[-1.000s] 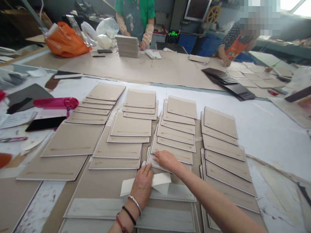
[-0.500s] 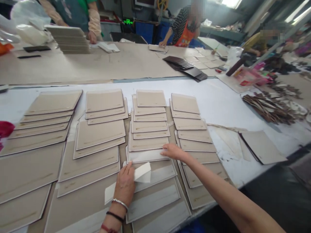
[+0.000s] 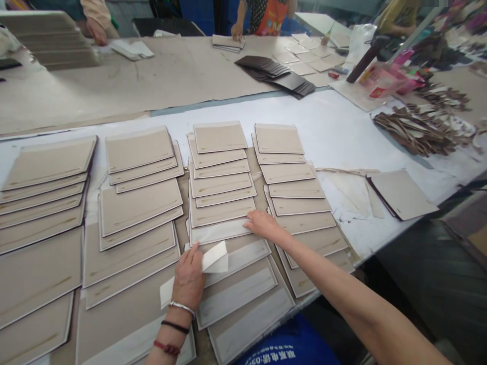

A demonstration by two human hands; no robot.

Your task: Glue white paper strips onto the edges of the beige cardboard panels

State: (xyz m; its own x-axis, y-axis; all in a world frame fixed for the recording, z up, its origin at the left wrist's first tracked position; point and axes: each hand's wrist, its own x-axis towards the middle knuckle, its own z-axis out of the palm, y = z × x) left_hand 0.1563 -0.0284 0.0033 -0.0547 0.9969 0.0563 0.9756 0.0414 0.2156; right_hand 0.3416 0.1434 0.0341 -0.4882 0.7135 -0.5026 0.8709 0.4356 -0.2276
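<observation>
Beige cards (image 3: pixel 222 182) with white borders lie fanned in several overlapping columns on the table. My left hand (image 3: pixel 189 278) lies flat on a loose white paper strip (image 3: pixel 215 257) near the front of the middle column, fingers stretched out. My right hand (image 3: pixel 262 224) reaches across and presses its fingers on the right end of a card's white band (image 3: pixel 218 231), palm down, holding nothing that I can see.
A small stack of beige sheets (image 3: pixel 401 193) sits near the table's right edge. Dark cards (image 3: pixel 277 75) and brown scraps (image 3: pixel 416 132) lie further back. Other people's hands work at a tall card stack (image 3: pixel 49 43) across the table.
The view has swung right and down, bringing the table's right edge and the small stack into sight. Both hands stay on the middle column, hardly moved.
</observation>
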